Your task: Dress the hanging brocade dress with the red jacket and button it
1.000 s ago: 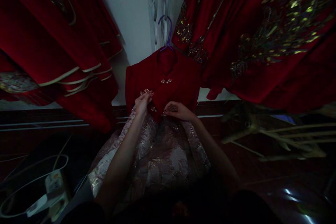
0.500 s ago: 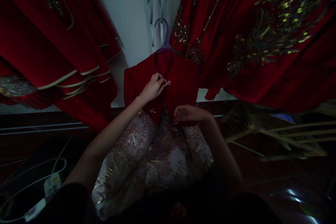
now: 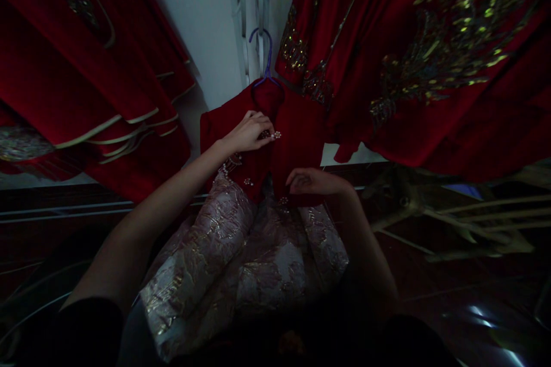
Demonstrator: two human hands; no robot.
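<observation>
- Beaded clasp (image 3: 278, 135) sits right at the fingertips of the left hand (image 3: 253, 132), on the front opening of the red top (image 3: 301, 137), which hangs just beyond both hands.
- Left hand state: thumb and fingers look pinched on the clasp, covering part of it.
- Right hand (image 3: 316, 181): fingers loosely curled, over the top's lower front; whether they grip the cloth I cannot tell. A lower bead ornament (image 3: 283, 201) lies just below its fingertips.
- Above the left hand, the purple hanger (image 3: 270, 60) carries the top; below both hands spreads the brocade cloth (image 3: 275, 266).
- For good handling, pinch the clasp by its firm base rather than by the beads, and keep the pull small so the hanger does not swing.
- The front edges part below the left hand, so the right hand would do well to steady the lower edge and keep both sides level.
- Since a second ago, the left hand has left the tassel ornament (image 3: 233, 161), now below its wrist, and come up to this higher clasp.
- Against half a second ago, the left hand has hardly moved, while the lower ornament shows more clearly below the right hand.
</observation>
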